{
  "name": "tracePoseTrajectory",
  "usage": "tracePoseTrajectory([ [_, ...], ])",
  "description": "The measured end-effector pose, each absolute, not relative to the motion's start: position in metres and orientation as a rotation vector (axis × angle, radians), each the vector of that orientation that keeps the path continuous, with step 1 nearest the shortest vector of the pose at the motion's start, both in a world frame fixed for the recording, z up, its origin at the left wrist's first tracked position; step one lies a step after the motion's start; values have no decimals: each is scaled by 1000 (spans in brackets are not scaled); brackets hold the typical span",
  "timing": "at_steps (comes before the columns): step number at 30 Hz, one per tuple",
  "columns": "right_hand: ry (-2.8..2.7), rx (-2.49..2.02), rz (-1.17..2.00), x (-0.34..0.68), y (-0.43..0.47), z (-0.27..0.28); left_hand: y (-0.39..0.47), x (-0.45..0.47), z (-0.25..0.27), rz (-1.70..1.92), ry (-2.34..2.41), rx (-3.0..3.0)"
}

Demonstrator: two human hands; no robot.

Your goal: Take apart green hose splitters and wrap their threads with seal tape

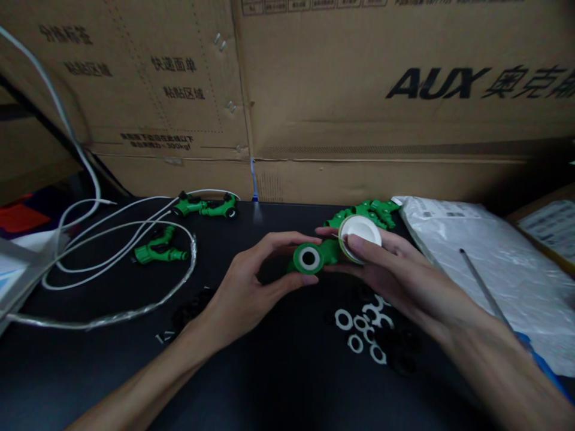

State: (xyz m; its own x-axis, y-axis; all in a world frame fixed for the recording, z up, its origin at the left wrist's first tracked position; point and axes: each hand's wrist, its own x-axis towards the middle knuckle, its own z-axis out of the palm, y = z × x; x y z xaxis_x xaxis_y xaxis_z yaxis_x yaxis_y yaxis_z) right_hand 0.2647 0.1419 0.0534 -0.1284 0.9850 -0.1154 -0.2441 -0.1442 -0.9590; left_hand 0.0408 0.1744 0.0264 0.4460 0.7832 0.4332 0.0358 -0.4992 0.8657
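Observation:
My left hand [247, 284] closes thumb and fingers around a green plastic hose fitting [330, 251]. The fitting's round end faces me, with a white ring [309, 258] around a dark hole. Pressed under the thumb of my right hand [398, 269] is a round white-topped piece [366, 230] with a yellowish rim, perhaps a small tub. The right fingers pass behind it, close to the fitting's right end; whether they also grip the fitting is hidden. Below my right hand lie several white ring washers [356, 343], with dark rings [404, 364] hard to make out beside them.
Green fittings [371, 209] are heaped behind my right hand. On the left lie a green branched connector [162, 251], a green two-ended piece [206, 206] and looped white cable [112, 224]. A white plastic package [476, 257] and a screwdriver [485, 290] sit right. Cardboard boxes [314, 96] stand behind.

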Motion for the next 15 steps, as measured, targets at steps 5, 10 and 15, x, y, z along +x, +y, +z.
tracePoseTrajectory([
  [5,-957,-900,1685,261,142,50,177,42,24,1134,676,1869],
  [10,-977,-904,1540,257,145,45,180,42,19,1190,785,1863],
  [15,-1065,-973,1436,253,143,45,181,41,17,1264,880,1834],
])
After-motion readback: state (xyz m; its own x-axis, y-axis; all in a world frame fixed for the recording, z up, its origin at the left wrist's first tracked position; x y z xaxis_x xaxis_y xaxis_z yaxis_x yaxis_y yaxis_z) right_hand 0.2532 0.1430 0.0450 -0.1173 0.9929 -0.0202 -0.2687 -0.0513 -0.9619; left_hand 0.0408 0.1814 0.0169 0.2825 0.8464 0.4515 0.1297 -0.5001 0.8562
